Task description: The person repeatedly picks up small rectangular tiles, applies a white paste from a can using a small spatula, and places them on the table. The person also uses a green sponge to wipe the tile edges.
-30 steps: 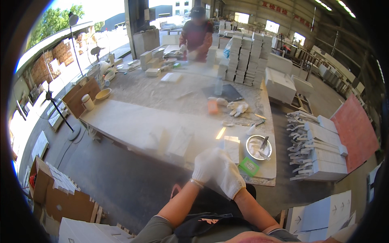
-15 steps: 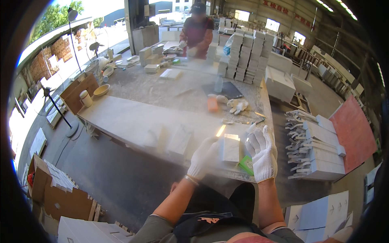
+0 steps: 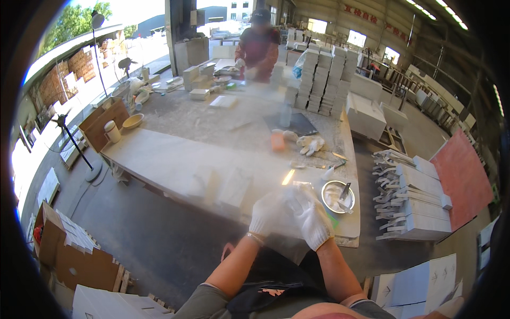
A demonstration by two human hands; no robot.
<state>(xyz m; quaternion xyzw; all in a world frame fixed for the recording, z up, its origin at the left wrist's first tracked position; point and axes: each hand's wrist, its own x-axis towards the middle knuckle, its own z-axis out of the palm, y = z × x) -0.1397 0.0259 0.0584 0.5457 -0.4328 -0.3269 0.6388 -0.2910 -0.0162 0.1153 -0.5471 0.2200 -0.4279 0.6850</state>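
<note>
Both my hands wear white knitted gloves and come together over the near edge of the worktable (image 3: 175, 157). A pale haze blurs my left hand (image 3: 268, 213), and its fingertips are lost in it. My right hand (image 3: 309, 218) has its fingers bent in toward the left one; whatever they close on is hidden. Behind the fingers shows only the top of a stack of white tiles (image 3: 302, 184). Right of my right hand stands a round bowl (image 3: 338, 197) of white paste with a dark-handled tool in it. Part of a green box (image 3: 332, 219) peeks out below the bowl.
Further in lie spare gloves (image 3: 310, 144), an orange block (image 3: 278, 141) and a clear bottle (image 3: 286, 115). Tall stacks of tiles (image 3: 321, 80) rise at the back right. Across the table a co-worker (image 3: 257, 48) stands. Crates of white slabs (image 3: 419, 196) stand right of the table.
My right hand, raised with spread fingers before, has come down and left to meet my left hand. The paste bowl, hidden behind it earlier, now shows.
</note>
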